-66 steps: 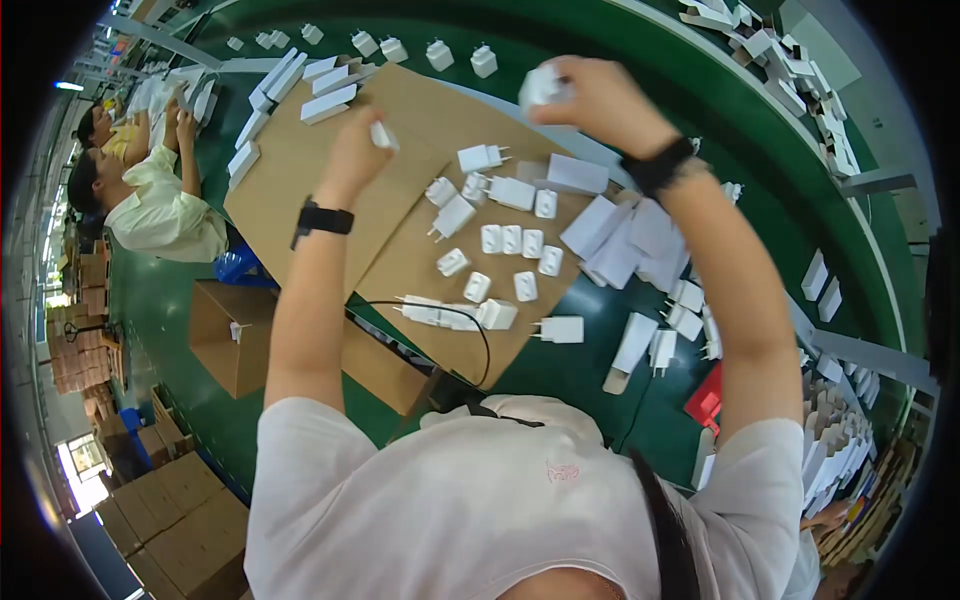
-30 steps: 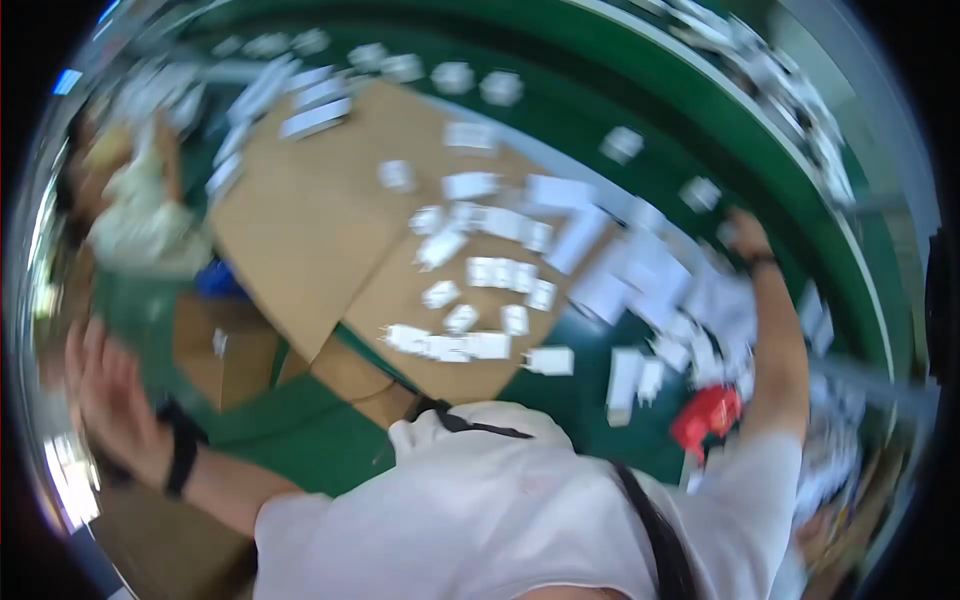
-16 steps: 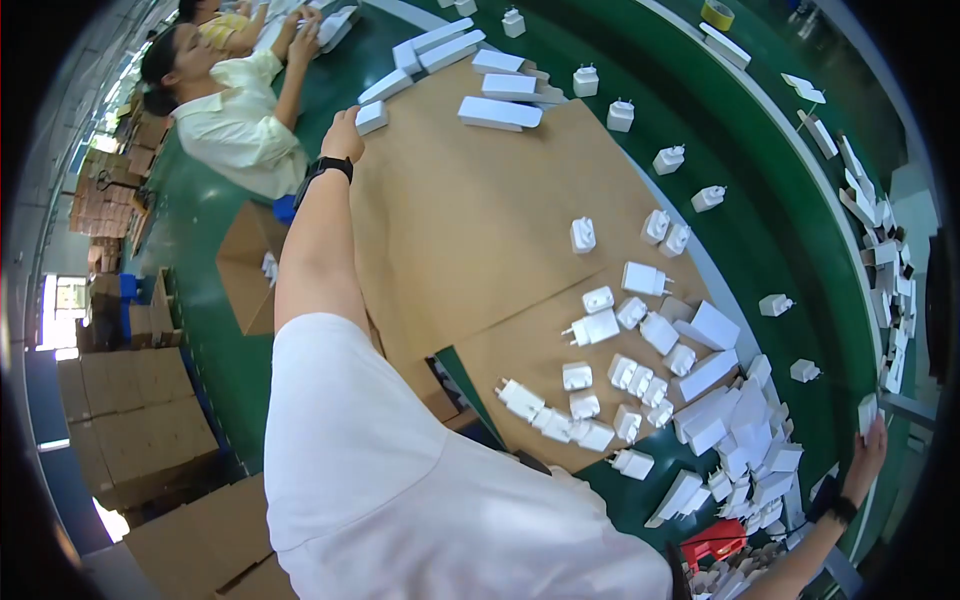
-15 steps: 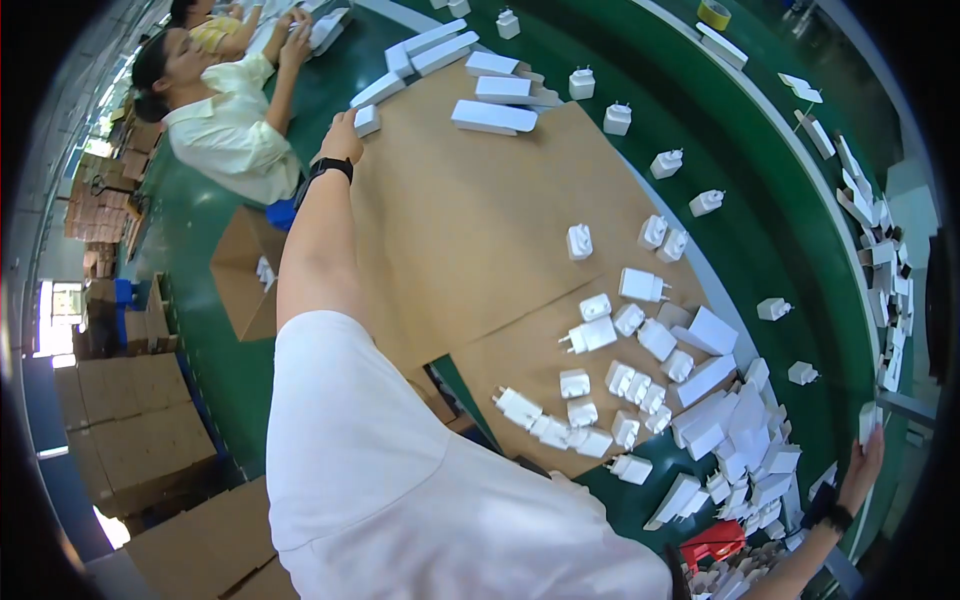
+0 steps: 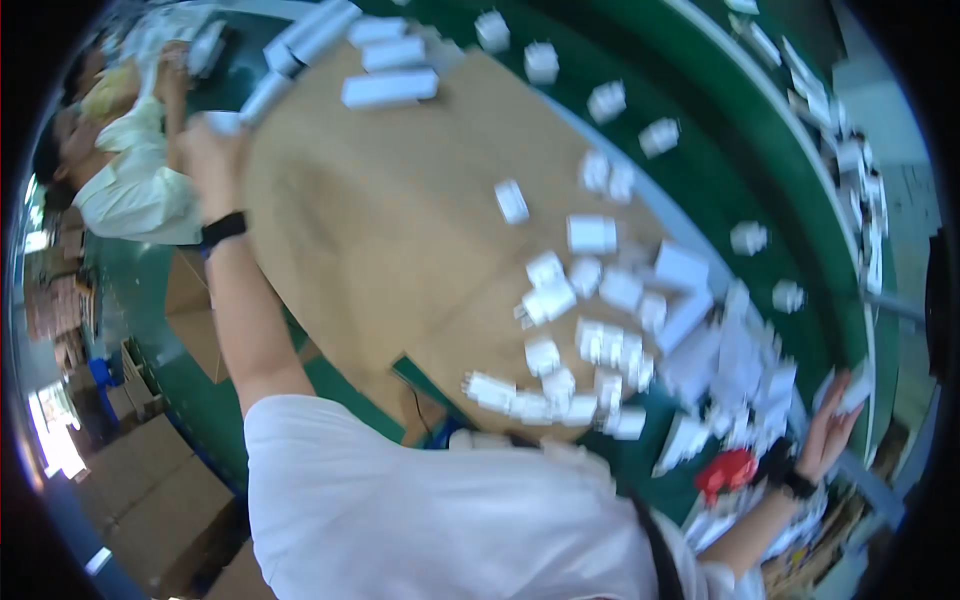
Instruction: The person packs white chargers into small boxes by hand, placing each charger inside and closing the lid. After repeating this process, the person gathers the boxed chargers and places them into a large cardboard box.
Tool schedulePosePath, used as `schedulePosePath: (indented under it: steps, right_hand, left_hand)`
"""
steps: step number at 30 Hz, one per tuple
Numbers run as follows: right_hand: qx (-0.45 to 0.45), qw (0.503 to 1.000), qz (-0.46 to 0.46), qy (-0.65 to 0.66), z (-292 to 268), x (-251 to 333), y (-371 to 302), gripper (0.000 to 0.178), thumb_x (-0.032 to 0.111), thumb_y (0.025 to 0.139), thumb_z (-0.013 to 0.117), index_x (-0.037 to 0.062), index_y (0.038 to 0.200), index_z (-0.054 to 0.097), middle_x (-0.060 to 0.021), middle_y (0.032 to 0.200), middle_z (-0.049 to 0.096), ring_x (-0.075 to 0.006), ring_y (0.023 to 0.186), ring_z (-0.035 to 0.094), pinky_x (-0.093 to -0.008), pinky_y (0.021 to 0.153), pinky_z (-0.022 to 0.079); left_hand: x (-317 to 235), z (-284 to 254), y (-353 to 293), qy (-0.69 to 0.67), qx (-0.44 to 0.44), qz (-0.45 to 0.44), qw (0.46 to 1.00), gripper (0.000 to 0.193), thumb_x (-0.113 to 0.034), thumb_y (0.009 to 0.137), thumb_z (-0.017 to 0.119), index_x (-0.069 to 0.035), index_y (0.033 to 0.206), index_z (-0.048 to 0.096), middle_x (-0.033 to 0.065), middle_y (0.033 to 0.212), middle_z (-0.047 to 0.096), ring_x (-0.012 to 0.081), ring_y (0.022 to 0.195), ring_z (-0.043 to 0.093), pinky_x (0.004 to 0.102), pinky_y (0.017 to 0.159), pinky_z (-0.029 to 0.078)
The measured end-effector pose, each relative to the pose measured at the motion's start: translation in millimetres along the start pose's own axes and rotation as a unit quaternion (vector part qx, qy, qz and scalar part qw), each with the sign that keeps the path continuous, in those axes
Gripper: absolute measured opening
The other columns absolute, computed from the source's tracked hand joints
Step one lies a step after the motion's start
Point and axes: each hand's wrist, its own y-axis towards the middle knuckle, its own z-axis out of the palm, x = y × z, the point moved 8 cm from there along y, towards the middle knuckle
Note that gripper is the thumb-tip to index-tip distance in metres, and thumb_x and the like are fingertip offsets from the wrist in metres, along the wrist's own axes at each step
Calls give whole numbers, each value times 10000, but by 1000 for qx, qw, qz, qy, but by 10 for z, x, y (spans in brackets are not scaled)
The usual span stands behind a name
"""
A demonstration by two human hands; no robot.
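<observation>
At the left edge of the cardboard (image 5: 370,235), a white box (image 5: 227,122) is met by the left hand (image 5: 212,165), its grip too blurred to tell; by the rail (image 5: 868,335), a white carton (image 5: 857,389) is clamped in the right hand (image 5: 828,432).

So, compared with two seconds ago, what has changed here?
The left hand let go of its white piece and moved left, to a box; a lone charger now rests on the cardboard. The right hand moved right, to another box at the far edge of the green belt. The red thing and the grouped chargers stayed.
</observation>
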Motion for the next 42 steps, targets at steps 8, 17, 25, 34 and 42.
schedulePosePath:
  steps: [8,17,25,34,42]
  right_hand:
    - [83,990,-21,115,1026,-907,-980,501,-135,604,630,-9,1045,426,-106,992,367,-188,865,407,-312,764,393]
    - [133,979,154,15,893,-1821,-2161,622,150,776,631,75,1303,309,-113,1030,400,-218,891,452,-345,846,387]
    - [228,937,-87,-251,927,-1815,-2562,551,174,753,689,79,1194,372,-114,1075,521,-228,974,541,-347,848,435]
    - [198,840,-244,-441,949,-1616,-2756,494,37,667,752,41,1059,452,-80,977,533,-157,894,565,-256,777,460]
    - [247,818,-322,-408,979,-1639,-2735,351,-3,719,696,28,1024,523,-115,991,594,-177,940,573,-271,814,449]
  left_hand:
    - [878,-1741,-1770,-838,89,33,538,690,-212,700,677,38,1253,350,236,1255,382,369,1148,361,471,970,312]
    - [-876,-714,-4961,-820,534,-175,106,629,-212,727,547,0,1278,331,221,1174,461,363,979,503,482,821,435]
    - [-1422,-871,-5574,-726,640,-33,250,600,-126,730,702,-34,1242,402,64,1140,512,145,1002,524,303,857,436]
    - [-1584,-1238,-5693,-703,539,194,421,573,-100,785,657,12,1267,370,71,1179,481,139,1060,467,289,898,390]
    - [-1590,-1305,-5519,-624,385,324,598,484,-204,880,507,42,1256,325,205,1131,467,294,1013,483,343,869,383]
